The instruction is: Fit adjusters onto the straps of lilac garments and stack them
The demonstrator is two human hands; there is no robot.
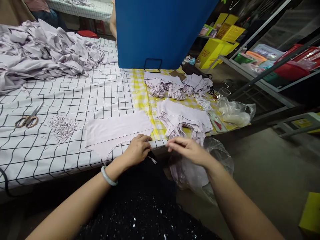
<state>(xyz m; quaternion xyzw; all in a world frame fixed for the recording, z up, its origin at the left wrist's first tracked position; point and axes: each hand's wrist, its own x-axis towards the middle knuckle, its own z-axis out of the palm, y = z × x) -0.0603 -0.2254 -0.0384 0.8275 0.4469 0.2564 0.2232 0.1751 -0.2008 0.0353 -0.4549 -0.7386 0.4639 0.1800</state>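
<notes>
1. Lilac fabric piece (117, 128) lies flat at the tabletop's (62, 96) near edge, right of the scissors (27, 119). Its long axis runs left to right.
2. Left hand (137, 150) rests on the piece's lower right corner, fingers curled; whether it grips cannot be told.
3. Right hand (187, 150) hovers just beside, fingers stretched out and unclenched, above a plastic bag (220, 160).

The white tablecloth (75, 100) is crossed by black squares. The other cloth (142, 97) is checked yellow. The fabric piece (117, 128) is coloured pale purple, the board (160, 30) blue.
</notes>
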